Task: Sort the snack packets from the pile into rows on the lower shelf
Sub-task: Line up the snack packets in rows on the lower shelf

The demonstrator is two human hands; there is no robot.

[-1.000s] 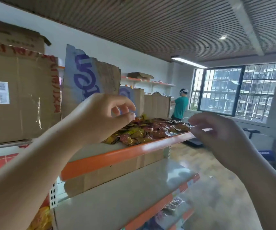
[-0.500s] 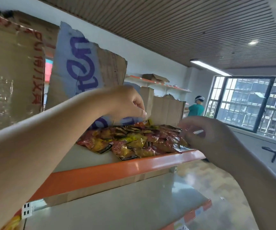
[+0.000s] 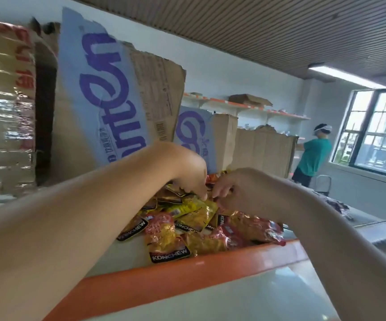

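Hands (image 3: 190,173): two; packet pile (image 3: 188,230): one

Here's the pile of snack packets (image 3: 199,225), lying on the upper shelf (image 3: 164,281), right up against its front lip. Two arms extend in from six o'clock. Over the pile's far side, the left hand (image 3: 187,172) is at eleven and the right hand (image 3: 240,188) at one, fingertips nearly touching, down among the packets.

Behind the pile, cartons line the back: taped carton (image 3: 2,112) at nine o'clock, torn carton (image 3: 108,100) at eleven, second carton (image 3: 210,137) at twelve, third carton (image 3: 264,154) at one.

The lower shelf (image 3: 233,304) juts out beneath, at five. Well apart at two o'clock, another person (image 3: 312,156) stands beside a window (image 3: 377,130). A wall shelf (image 3: 245,107) runs above the cartons.
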